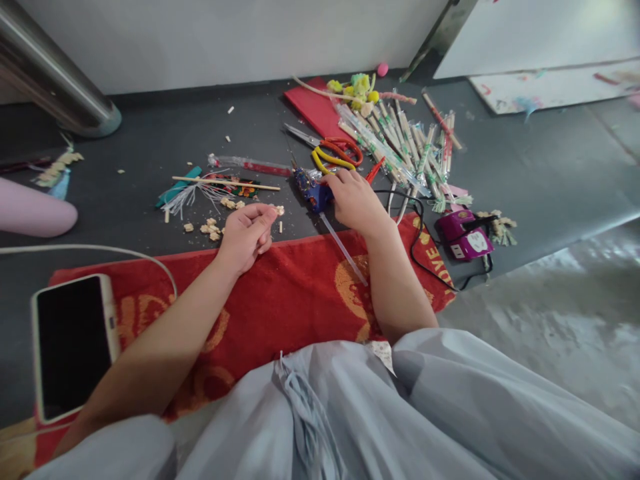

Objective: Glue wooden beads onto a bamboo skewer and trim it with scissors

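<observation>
My right hand (pixel 356 200) rests on a blue glue gun (pixel 313 192) lying on the dark floor mat, fingers curled over its body; a clear glue stick (pixel 344 249) pokes out of its back toward me. My left hand (pixel 246 235) is closed, pinching a small beige piece (pixel 279 210) between thumb and fingertips. More beige bits (pixel 210 228) lie scattered just left of that hand. Both forearms reach out over a red and gold cloth (pixel 295 293).
Red and yellow scissors (pixel 334 153), a heap of wrapped sticks (pixel 407 147), red paper (pixel 315 110) and pompoms (pixel 356 88) lie beyond. A purple power adapter (pixel 465 240) with black cord sits right. A phone (pixel 73 347) lies at the left, a thin wooden stick (pixel 225 182) ahead.
</observation>
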Demonstrator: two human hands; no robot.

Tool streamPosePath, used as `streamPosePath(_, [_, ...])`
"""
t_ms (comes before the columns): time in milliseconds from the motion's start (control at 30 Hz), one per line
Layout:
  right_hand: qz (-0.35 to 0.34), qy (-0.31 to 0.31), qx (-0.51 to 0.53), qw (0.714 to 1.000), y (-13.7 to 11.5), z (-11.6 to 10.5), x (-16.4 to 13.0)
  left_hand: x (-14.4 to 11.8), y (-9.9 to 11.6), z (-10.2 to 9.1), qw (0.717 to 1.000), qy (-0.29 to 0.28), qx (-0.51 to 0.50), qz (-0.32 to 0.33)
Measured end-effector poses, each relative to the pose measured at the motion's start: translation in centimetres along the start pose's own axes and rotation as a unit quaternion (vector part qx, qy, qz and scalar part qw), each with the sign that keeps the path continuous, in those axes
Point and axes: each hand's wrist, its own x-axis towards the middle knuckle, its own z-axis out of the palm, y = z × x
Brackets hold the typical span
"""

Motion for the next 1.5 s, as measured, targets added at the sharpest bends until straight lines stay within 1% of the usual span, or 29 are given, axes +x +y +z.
streamPosePath(133, [-0.010,0.009,0.002,1.000,0.1,0.1,0.0,0.1,-0.1,-0.1,1.000,0.000,-0.002,-0.003])
streamPosePath(300, [-0.006,0.055,0.029,0.998,0.3,0.1,0.1,0.0,-0.1,-0.1,1.000,-0.001,-0.006,-0.003])
streamPosePath(367, [-0.002,0.063,0.048,0.997,0.5,0.2,0.2,0.0,-0.1,-0.1,1.000,-0.002,-0.007,-0.004])
streamPosePath(500, [-0.010,0.066,0.095,0.993,0.8,0.7,0.4,0.0,-0.1,-0.1,1.000,-0.004,-0.012,-0.005])
streamPosePath(667, [-0.047,0.077,0.174,0.981,1.2,0.9,0.6,0.1,0.0,-0.1,1.000,0.002,-0.022,0.001])
streamPosePath(867, [-0.067,0.044,0.272,0.959,1.6,0.9,0.8,0.1,0.1,-0.2,0.998,0.036,-0.046,0.015])
streamPosePath(967, [-0.069,0.032,0.330,0.941,1.7,1.1,1.0,0.2,0.1,-0.3,0.997,0.043,-0.054,0.024])
streamPosePath(1067, [-0.048,0.025,0.394,0.918,1.7,1.2,1.0,0.4,0.0,-0.4,0.996,0.053,-0.066,0.028])
streamPosePath(1200, [0.015,0.024,0.442,0.897,1.7,1.2,1.0,0.5,-0.1,-0.6,0.996,0.056,-0.064,0.021])
streamPosePath(1300, [0.079,0.049,0.467,0.879,1.6,1.2,1.0,0.5,-0.1,-0.6,0.997,0.047,-0.052,0.024])
streamPosePath(1367, [0.107,0.069,0.501,0.856,1.4,1.2,1.1,0.5,-0.1,-0.7,0.998,0.041,-0.051,0.025])
streamPosePath(1500, [0.134,0.094,0.599,0.784,1.1,1.0,1.4,0.5,-0.1,-0.6,0.997,0.042,-0.059,0.020])
